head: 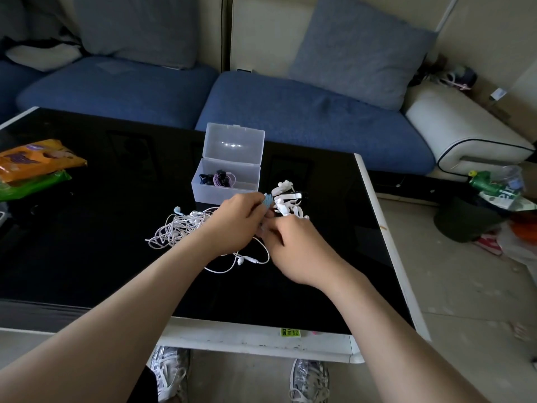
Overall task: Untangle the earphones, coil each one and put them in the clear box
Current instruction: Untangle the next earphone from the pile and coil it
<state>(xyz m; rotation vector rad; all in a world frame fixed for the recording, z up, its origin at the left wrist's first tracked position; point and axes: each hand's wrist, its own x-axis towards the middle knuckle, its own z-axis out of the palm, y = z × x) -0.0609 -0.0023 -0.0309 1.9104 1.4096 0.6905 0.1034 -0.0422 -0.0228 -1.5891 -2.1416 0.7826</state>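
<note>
Left hand: the left hand (pixel 238 219) is pinched around a small light-blue coil (pixel 267 199), held up off the table just in front of the box. Looks like a pair being wound up, kept tight so the loops don't spring loose.

Right hand: the right hand (pixel 293 245) is curled in right beside the left, fingertips meeting near the blue bundle. Can't tell exactly what it's gripping, probably the tail end of that cord, but the fingers hide it.

Clear box: the clear box (pixel 225 184) sits open with its lid standing up at the back, close to both hands, so dropping a coil in is a short reach. There's already a purple coil (pixel 221 180) and something dark inside.

White tangle: a loose white earphone mess (pixel 177 228) lies on the table under and left of the hands, so that's still to do I'd guess.

White bits: a heap of white pieces (pixel 286 199) sits just right of the box, hard to tell what they are.

Table: glossy black table (pixel 87 228) with a white rim, an orange packet (pixel 35 161) on a green one at the far left.

Room: blue sofa (pixel 305 112) with cushions behind the table, clutter on the floor to the right. Pretty dim.
</note>
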